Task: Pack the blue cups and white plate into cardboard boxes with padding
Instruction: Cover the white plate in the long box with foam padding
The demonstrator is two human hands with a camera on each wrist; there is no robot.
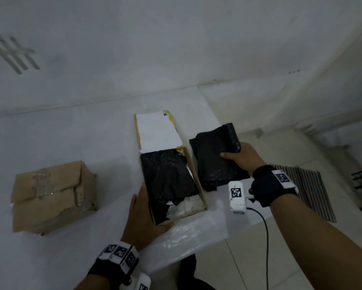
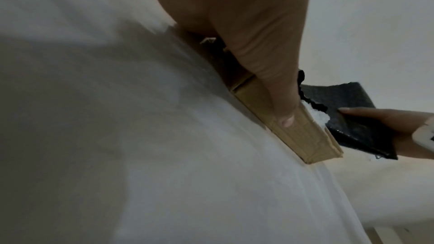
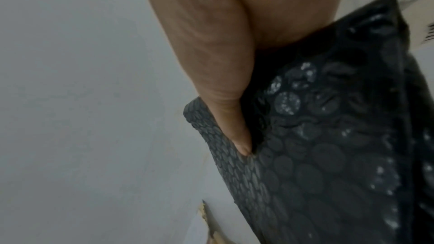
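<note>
- Between the two hands, on the white bench (image 1: 75, 126): open cardboard box (image 1: 199, 185), long & shallow, lid flap (image 1: 159, 130) w/ white inner face folded back on the far side.
- Box interior mostly covered by black bubble-wrap padding (image 1: 167, 176); some clear/white plastic wrap (image 1: 186, 208) shows at the near end.
- Left hand (image 1: 143, 214) grips the box's near-left corner: fingers flat along the left wall, thumb (image 2: 279, 99) pressed on the near wall per left wrist view.
- Right hand (image 1: 242, 156) holds a second black bubble-wrap sheet (image 1: 215, 160) just right of the box, pinched btwn thumb on top & fingers underneath; sheet hangs above bench level, near edge drooping.
- Right wrist view: thumb (image 3: 225, 110) pressed into the sheet's bubbled surface (image 3: 317, 155).
- Well left of the left hand: closed brown cardboard box (image 1: 52, 195), taped & crumpled, on the same bench.
- Under the open box & left hand: clear plastic sheet (image 1: 192, 237) spread over the bench's near-right corner.
- Blue cups & white plate: can't be seen in any view; whether they sit under the padding can't be told.
- Below the right forearm: striped mat (image 1: 314, 191) on tiled floor.
</note>
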